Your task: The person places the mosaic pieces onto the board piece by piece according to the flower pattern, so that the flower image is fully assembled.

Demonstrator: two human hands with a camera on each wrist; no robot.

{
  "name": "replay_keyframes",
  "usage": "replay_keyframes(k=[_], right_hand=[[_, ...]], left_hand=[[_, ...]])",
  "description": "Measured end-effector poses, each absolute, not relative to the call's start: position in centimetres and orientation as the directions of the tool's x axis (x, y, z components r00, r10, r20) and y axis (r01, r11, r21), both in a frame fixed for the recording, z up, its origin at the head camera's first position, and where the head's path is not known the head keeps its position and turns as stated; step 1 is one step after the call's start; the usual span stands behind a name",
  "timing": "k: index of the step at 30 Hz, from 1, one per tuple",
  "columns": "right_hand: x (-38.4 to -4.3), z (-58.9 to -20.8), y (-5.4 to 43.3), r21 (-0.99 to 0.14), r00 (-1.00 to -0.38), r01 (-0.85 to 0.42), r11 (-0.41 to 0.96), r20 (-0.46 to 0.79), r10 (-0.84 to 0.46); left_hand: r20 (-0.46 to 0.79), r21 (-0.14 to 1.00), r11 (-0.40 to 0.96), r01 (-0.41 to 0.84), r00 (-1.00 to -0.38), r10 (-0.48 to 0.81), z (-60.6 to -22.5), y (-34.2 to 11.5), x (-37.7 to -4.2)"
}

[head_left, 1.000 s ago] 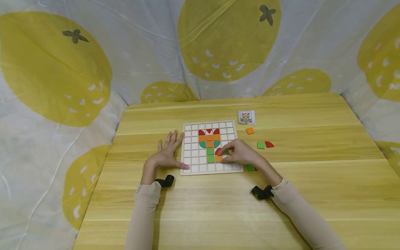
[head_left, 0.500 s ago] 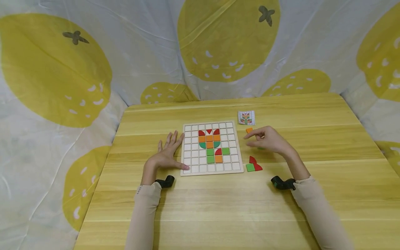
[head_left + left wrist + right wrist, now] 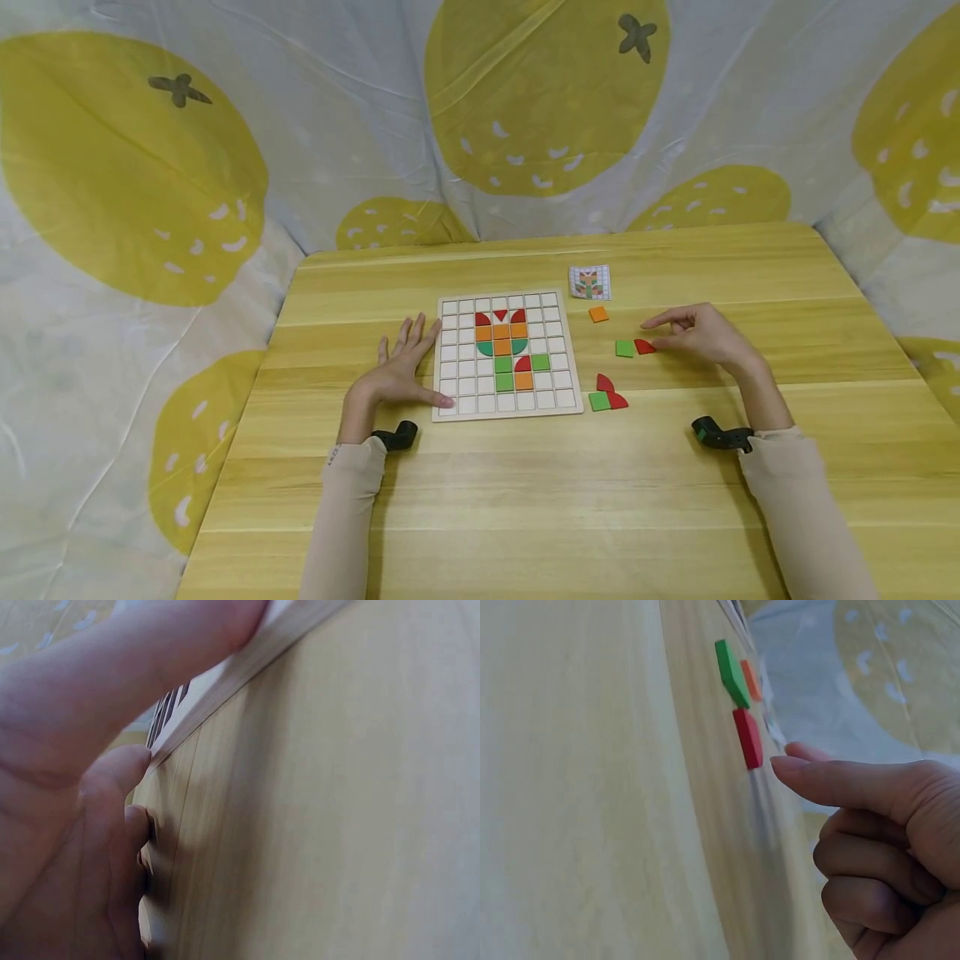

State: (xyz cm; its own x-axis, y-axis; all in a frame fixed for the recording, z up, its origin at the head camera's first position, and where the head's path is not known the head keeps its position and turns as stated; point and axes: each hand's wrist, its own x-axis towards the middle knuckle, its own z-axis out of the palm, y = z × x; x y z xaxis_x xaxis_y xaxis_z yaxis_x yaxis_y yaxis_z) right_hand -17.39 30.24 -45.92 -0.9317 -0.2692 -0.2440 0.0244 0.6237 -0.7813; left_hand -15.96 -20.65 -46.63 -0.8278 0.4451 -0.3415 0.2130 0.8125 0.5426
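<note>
The left hand (image 3: 396,372) spreads its fingers along the left side of a white gridded board (image 3: 467,383), thumb on the near left corner. In the left wrist view the thumb lies over the board's pale wooden edge (image 3: 238,673). A flower-like pattern of red, orange, green and teal tiles fills part of the grid. The right hand (image 3: 703,337) hovers beside a red quarter-circle tile (image 3: 643,347); thumb and index finger reach out, the other fingers fold in. In the right wrist view its thumb tip (image 3: 789,766) is just off that red tile, with nothing held.
A green square tile (image 3: 624,348) lies against the red one. An orange square tile (image 3: 598,314) sits farther back, below a small printed pattern card (image 3: 590,283). Nearer are another green square (image 3: 600,402) and two red quarter-circles (image 3: 618,401). A lemon-print cloth (image 3: 360,125) hangs behind the table.
The right hand has left the tiles on the board and moved right, past the orange square, to the red quarter-circle. The left hand has stayed put.
</note>
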Motion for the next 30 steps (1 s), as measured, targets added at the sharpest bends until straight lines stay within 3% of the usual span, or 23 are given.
replay_keyframes(k=[8, 18, 30], right_hand=[[-17.6, -46.8, 30.9, -0.772, -0.914, 0.069, 0.632, -0.302, -0.27], [-17.8, -47.2, 29.7, -0.808, -0.886, -0.019, 0.589, -0.26, -0.384], [-17.7, -47.4, 28.5, -0.839, -0.873, 0.026, 0.543, -0.284, -0.397]], left_hand=[[-0.341, 0.546, 0.81, 0.214, -0.826, 0.448, -46.8, -20.7, -16.0], [-0.337, 0.551, 0.807, 0.212, -0.828, 0.448, -46.8, -20.8, -16.1], [-0.34, 0.552, 0.806, 0.211, -0.826, 0.449, -46.8, -20.7, -16.1]])
